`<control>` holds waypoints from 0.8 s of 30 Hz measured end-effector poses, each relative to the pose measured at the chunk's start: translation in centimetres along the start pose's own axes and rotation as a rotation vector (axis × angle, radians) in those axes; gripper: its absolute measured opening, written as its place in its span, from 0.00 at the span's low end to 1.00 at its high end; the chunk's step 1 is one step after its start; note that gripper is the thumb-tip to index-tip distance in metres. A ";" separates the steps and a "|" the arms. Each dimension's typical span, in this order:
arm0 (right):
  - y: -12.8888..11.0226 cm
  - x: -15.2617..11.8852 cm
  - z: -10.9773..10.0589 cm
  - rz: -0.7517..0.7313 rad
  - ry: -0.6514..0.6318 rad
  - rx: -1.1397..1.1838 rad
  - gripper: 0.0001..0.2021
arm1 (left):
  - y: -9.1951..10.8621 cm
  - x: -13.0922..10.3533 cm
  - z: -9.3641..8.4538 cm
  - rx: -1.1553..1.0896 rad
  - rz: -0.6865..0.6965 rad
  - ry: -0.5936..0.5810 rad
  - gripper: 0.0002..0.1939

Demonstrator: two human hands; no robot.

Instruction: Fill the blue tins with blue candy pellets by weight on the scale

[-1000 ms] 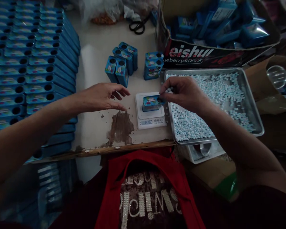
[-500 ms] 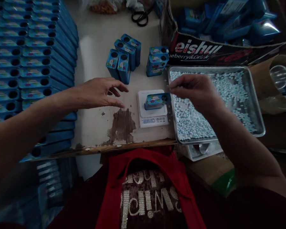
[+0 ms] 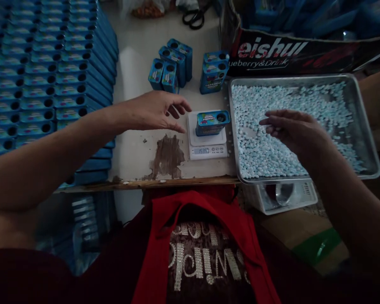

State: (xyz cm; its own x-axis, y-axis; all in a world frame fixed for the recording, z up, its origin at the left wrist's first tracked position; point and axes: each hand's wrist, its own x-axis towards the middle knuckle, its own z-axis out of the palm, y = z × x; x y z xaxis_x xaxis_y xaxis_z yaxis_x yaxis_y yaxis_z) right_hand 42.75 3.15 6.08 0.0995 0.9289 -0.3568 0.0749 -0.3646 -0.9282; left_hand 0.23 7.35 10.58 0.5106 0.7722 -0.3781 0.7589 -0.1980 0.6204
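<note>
A blue candy tin (image 3: 213, 123) with a round hole in its top stands on a small white digital scale (image 3: 209, 153), whose display shows digits. Just left of it hovers my left hand (image 3: 160, 110), fingers apart and holding nothing. My right hand (image 3: 299, 128) is above the metal tray (image 3: 365, 126), which is spread with small pale blue and white candies (image 3: 262, 158). Its fingertips are drawn together; whether anything is between them I cannot make out.
Rows of blue tins (image 3: 72, 90) are stacked on the left. Several more tins (image 3: 169, 76) stand behind the scale, with a pair of tins (image 3: 213, 76) beside them. Black scissors (image 3: 194, 19) lie at the back near a printed carton (image 3: 272, 52) of blue packs.
My right hand has moved right, away from the tin's hole and over the candies. My left hand has come closer to the scale. The view has shifted slightly.
</note>
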 end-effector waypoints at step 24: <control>-3.8 6.3 3.3 -0.691 -0.211 -1.061 0.14 | 4.6 5.9 3.7 0.381 0.339 0.114 0.19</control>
State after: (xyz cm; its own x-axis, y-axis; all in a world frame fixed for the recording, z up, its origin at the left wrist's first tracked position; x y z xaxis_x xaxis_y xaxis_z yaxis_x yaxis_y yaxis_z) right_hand 39.85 10.59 6.99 -0.4273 0.9019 0.0622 0.8073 0.4117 -0.4228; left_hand 8.24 8.75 8.61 0.7220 0.6833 -0.1087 0.6625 -0.6375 0.3932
